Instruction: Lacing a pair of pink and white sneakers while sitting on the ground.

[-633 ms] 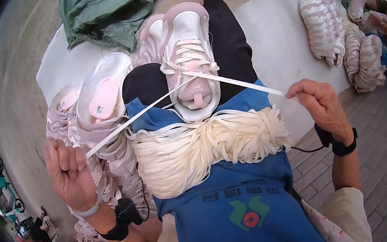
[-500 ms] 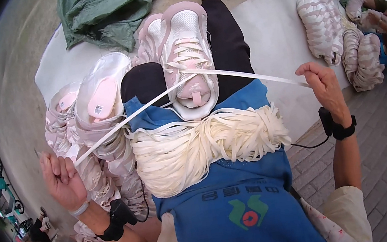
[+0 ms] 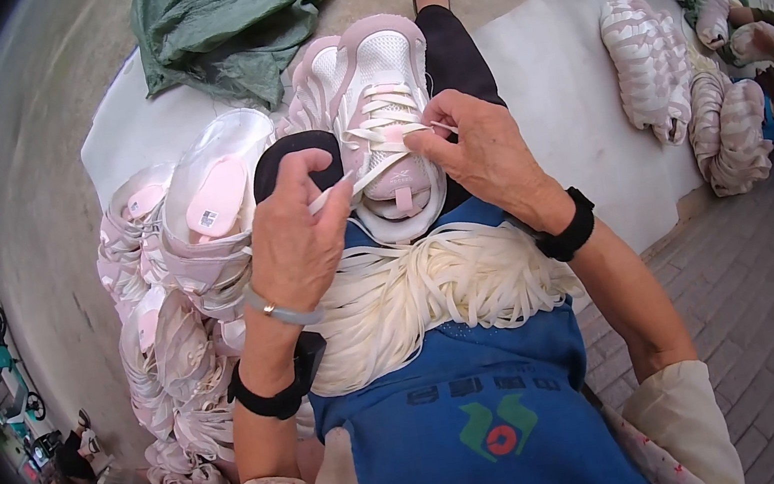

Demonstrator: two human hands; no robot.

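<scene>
While pinching flat cream lace (image 3: 339, 192), hands (image 3: 300, 235) (image 3: 484, 151) meet over mesh sneaker (image 3: 388, 120).

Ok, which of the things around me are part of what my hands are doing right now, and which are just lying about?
In use:
- pink-and-white sneaker on the lap
- its white lace, pinched by the left hand and right hand
- bundle of spare white laces across the blue apron

Lying about:
- pile of sneakers at the left
- green tarp
- white sheet
- stacked shoes at the right
</scene>
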